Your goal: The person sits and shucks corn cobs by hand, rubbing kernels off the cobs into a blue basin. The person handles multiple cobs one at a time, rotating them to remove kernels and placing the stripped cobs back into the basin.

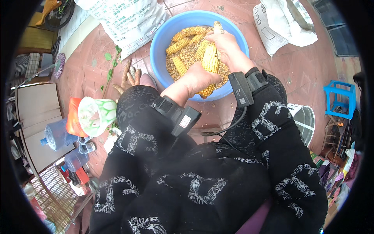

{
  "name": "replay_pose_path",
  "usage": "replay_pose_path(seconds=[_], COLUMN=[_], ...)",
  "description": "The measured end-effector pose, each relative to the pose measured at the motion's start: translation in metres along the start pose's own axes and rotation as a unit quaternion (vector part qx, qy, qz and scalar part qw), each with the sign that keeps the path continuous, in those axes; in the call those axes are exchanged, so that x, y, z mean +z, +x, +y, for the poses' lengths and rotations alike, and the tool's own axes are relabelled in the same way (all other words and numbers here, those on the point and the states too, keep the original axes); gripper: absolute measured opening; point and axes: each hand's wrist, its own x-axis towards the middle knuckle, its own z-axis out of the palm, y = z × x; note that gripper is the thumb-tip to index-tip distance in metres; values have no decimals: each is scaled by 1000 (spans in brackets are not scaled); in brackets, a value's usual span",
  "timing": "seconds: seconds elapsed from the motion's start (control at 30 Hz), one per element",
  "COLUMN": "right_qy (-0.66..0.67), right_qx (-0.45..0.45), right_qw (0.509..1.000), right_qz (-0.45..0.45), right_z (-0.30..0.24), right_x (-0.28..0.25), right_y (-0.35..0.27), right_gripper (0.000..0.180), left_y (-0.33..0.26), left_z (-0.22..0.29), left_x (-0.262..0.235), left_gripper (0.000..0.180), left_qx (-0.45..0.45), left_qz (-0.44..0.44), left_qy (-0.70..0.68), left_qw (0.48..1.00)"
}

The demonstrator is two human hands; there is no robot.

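A blue plastic basin on the tiled floor holds several yellow corn cobs and loose kernels. Both my hands are over it, gripping one yellow corn cob held upright. My left hand wraps its lower end, and my right hand closes over its upper part. Black wrist devices sit on both forearms, each with a cable. My sleeves are black with a white pattern.
A white printed sack lies left of the basin, another white sack to the right. A metal bucket, a blue plastic stool, brown roots, a green-white bag and water jugs stand around.
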Motion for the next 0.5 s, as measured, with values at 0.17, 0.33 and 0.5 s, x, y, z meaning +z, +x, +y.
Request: replay_pose_path(seconds=[0.17,0.33,0.5], right_qy=[67,45,32], right_qx=[-8,-12,-21], right_qw=[996,997,999], right_qz=[-66,-65,15], right_z=[-8,-2,0], right_x=[0,10,4], right_y=[-11,-20,-2], right_gripper=[21,19,17], left_y=[5,11,0], left_z=[-3,0,1], left_x=[-11,-10,5], left_gripper=[51,51,49], left_qx=[25,12,-36], left_qz=[25,41,-3], left_qy=[-15,0,-60], left_qw=[999,999,998])
